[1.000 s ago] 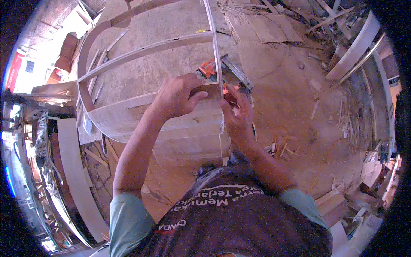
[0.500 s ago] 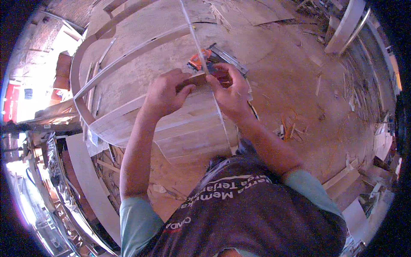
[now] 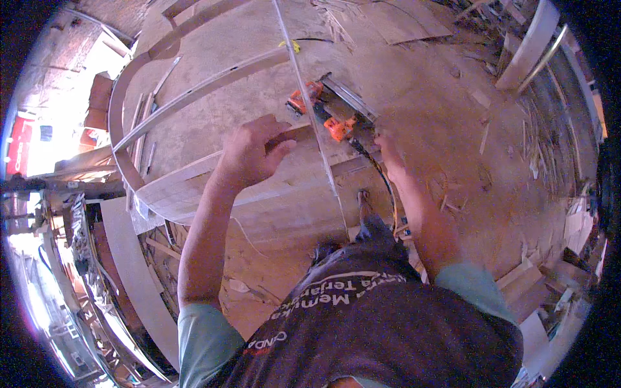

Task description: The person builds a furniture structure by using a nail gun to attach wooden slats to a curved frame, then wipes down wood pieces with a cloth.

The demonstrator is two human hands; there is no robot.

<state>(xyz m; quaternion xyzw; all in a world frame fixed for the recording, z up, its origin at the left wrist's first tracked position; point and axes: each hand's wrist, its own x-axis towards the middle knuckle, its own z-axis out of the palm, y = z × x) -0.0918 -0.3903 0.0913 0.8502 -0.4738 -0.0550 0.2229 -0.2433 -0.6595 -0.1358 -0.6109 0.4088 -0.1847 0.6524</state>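
Had fingers of left hand (image 3: 249, 152) clamped on wooden slat (image 3: 302, 133) mid-frame, prob for steadiness; couldn't tell finger state on right hand (image 3: 393, 161), near orange nailer (image 3: 339, 129).

Brown floor (image 3: 453, 123), wood scraps (image 3: 534, 145) strewn along right; harsh white light (image 3: 72, 71) upper left.

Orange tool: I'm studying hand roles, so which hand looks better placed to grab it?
Probably the right hand: it is beside the orange tool and appears free, while the left hand grips the wood.
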